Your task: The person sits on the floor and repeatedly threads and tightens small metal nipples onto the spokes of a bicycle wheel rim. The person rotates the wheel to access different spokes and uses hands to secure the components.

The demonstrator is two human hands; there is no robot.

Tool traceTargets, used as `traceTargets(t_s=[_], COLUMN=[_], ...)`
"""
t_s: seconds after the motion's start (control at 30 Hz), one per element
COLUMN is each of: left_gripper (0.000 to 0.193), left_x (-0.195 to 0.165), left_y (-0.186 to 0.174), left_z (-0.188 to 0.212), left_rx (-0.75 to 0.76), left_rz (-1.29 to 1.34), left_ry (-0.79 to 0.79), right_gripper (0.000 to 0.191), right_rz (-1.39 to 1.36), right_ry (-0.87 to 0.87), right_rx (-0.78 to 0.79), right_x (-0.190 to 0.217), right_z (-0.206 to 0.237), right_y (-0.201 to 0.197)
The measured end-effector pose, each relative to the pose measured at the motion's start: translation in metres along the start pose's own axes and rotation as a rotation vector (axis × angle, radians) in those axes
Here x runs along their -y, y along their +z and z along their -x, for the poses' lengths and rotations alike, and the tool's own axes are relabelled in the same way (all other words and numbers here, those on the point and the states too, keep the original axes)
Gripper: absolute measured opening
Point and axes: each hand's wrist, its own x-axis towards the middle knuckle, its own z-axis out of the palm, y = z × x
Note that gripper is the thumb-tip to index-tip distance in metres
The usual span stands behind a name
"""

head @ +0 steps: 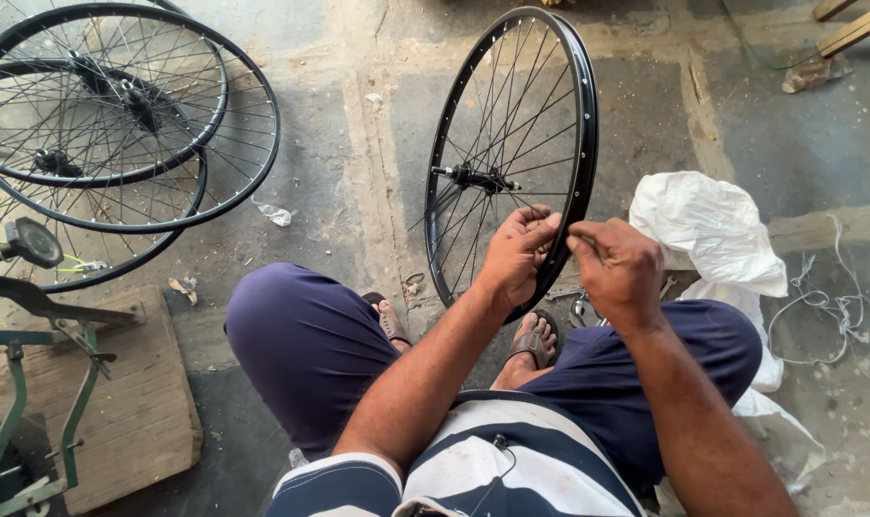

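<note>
Head view, nearest first: striped shirt (pixel 492 469) and dark blue trousers (pixel 311 335), knees spread to make room. Between them, left hand (pixel 516 254) closed around the near rim of an upright black wheel (pixel 512 144), steadying it on the floor. Right hand (pixel 619 268) pinched shut on a thin spoke (pixel 550 215) beside the rim. Just right, a white sack (pixel 708 230). Farther left, green stand (pixel 33 421) and stacked wheels (pixel 119 115), laid flat.
</note>
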Motion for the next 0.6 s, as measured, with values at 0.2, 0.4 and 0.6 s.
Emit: traceTargets(t_s=[0.2,0.4,0.6], left_gripper=[0.037,0.043,0.047], left_x=[0.001,-0.002,0.01], left_y=[0.003,0.002,-0.001], left_z=[0.001,0.004,-0.002], left_rx=[-0.058,0.037,0.03], left_rz=[-0.009,0.108,-0.158], left_ry=[-0.02,-0.048,0.076], right_gripper=[0.011,0.012,0.018], right_rz=[0.1,0.155,0.284], right_ry=[-0.014,-0.027,-0.078], right_rx=[-0.032,-0.066,0.01], right_x=[0.003,0.002,0.002], right_z=[0.001,0.003,0.004], right_y=[0.005,0.008,0.0])
